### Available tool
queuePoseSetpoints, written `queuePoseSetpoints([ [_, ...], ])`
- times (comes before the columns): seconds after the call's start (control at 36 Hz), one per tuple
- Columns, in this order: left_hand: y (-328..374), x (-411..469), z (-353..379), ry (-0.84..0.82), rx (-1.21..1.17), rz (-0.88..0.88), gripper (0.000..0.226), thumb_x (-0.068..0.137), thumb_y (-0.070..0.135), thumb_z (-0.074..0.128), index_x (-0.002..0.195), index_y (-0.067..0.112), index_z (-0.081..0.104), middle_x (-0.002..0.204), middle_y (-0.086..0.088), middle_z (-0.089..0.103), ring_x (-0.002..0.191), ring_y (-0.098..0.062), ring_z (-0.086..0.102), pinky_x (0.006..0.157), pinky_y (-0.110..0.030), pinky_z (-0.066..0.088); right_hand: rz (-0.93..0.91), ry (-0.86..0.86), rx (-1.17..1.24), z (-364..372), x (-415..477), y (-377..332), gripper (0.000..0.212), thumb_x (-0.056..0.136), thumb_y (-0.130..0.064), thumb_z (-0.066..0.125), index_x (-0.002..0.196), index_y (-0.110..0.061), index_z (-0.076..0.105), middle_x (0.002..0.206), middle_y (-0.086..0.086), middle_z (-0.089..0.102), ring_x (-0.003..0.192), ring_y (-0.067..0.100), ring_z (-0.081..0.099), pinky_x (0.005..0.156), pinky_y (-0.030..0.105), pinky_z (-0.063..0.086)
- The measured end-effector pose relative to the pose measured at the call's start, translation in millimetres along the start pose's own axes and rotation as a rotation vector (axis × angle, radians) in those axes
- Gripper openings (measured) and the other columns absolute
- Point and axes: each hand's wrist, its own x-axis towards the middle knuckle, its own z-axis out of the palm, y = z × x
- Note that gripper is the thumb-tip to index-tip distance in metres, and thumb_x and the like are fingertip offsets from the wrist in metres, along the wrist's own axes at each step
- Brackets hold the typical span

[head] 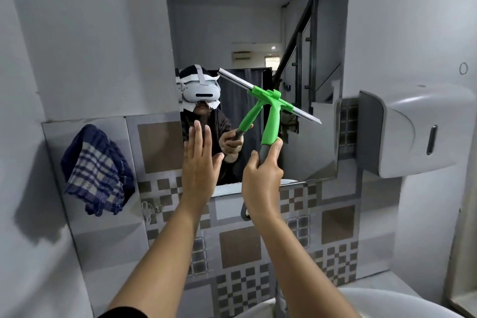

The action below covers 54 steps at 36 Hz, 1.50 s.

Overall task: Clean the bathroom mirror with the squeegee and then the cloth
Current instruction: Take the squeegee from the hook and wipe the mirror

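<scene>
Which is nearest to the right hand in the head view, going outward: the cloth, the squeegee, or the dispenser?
1. Squeegee: its handle is gripped in the right hand, blade up against the mirror.
2. Dispenser: on the wall to the right of the mirror.
3. Cloth: hanging on the wall at far left, beyond the open left hand.

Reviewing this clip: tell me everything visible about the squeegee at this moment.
The squeegee has a bright green plastic-looking neck and head clamp, a grey handle, and a long pale blade strip. The blade lies tilted against the mirror, upper end to the left, lower end to the right. The mirror doubles the green neck as a reflection. The right hand has its grip closed around the grey handle from below. The left hand is open, flat on the glass, apart from the tool.
</scene>
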Motion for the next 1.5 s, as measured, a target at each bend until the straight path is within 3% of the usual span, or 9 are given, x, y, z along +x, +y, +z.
queuePoseSetpoints([
  [0.25,-6,-16,2,-0.038,-0.050,0.008,0.075,0.090,0.026,0.058,0.148,0.008,0.014,0.156,-0.011,0.005,0.145,-0.026,0.003,0.117,-0.038,0.009,-0.026,0.004,-0.013,18,-8,1,0.062,0.098,-0.022,0.038,0.148,-0.024,0.001,0.064,0.000,0.053,0.051,0.009,0.049,0.048,0.019,0.039],
  [0.42,-10,-22,0,-0.032,-0.026,0.035,0.067,0.091,0.040,0.025,0.148,0.007,0.012,0.157,-0.010,0.004,0.145,-0.023,0.003,0.117,-0.036,0.009,-0.046,-0.012,-0.025,28,-11,-3,0.062,0.098,-0.021,0.037,0.148,-0.024,0.000,0.072,0.005,0.058,0.056,0.014,0.054,0.057,0.029,0.049],
  [0.53,-11,-22,2,-0.029,-0.034,0.027,0.067,0.089,0.040,0.014,0.148,0.009,0.007,0.157,-0.008,-0.001,0.145,-0.022,0.000,0.117,-0.034,0.005,-0.133,-0.045,-0.115,34,-17,0,0.061,0.099,-0.022,0.037,0.148,-0.021,0.001,0.070,0.005,0.057,0.055,0.014,0.052,0.054,0.028,0.047],
  [0.61,-12,-22,6,-0.036,-0.011,0.014,0.066,0.092,0.040,0.023,0.148,0.012,0.000,0.157,-0.008,-0.003,0.145,-0.020,-0.002,0.117,-0.032,0.003,-0.168,-0.062,-0.183,38,-21,7,0.060,0.099,-0.030,0.036,0.148,-0.021,0.001,0.073,0.011,0.061,0.055,0.017,0.052,0.052,0.028,0.044],
  [0.69,-11,-24,6,-0.044,-0.024,0.009,0.066,0.092,0.039,0.022,0.148,0.010,0.004,0.157,-0.009,-0.002,0.145,-0.022,-0.001,0.117,-0.035,0.007,-0.191,-0.077,-0.281,34,-21,11,0.062,0.099,-0.031,0.037,0.148,-0.019,0.001,0.077,0.016,0.063,0.059,0.022,0.054,0.053,0.032,0.046],
  [0.89,-10,-34,14,-0.002,-0.050,0.008,0.070,0.092,0.024,0.055,0.147,0.005,0.016,0.156,-0.014,0.009,0.145,-0.023,0.002,0.118,-0.037,0.014,-0.268,-0.105,-0.525,6,-13,26,0.062,0.098,-0.028,0.035,0.148,-0.022,-0.001,0.068,0.003,0.049,0.054,0.017,0.046,0.045,0.027,0.034],
  [1.31,6,-65,35,0.045,-0.080,-0.139,0.075,0.092,0.025,0.057,0.148,0.007,0.011,0.157,-0.014,0.005,0.145,-0.027,0.005,0.116,-0.041,0.022,-0.508,-0.127,-0.802,-48,23,43,0.058,0.095,-0.021,0.044,0.147,-0.018,0.018,0.057,0.005,0.048,0.042,0.021,0.039,0.037,0.021,0.022],
  [1.42,10,-74,42,0.045,-0.070,-0.191,0.073,0.092,0.029,0.055,0.148,0.007,0.012,0.156,-0.014,0.006,0.145,-0.028,0.005,0.115,-0.036,0.019,-0.574,-0.149,-0.823,-60,33,45,0.058,0.096,-0.023,0.042,0.147,-0.021,0.016,0.059,0.009,0.055,0.042,0.026,0.048,0.037,0.029,0.038],
  [1.5,13,-76,45,0.060,-0.082,-0.203,0.071,0.093,0.029,0.051,0.147,0.006,0.013,0.156,-0.014,0.005,0.145,-0.026,0.002,0.116,-0.037,0.018,-0.625,-0.152,-0.855,-66,42,48,0.056,0.095,-0.021,0.045,0.146,-0.020,0.021,0.054,0.009,0.053,0.037,0.023,0.043,0.035,0.026,0.036],
])
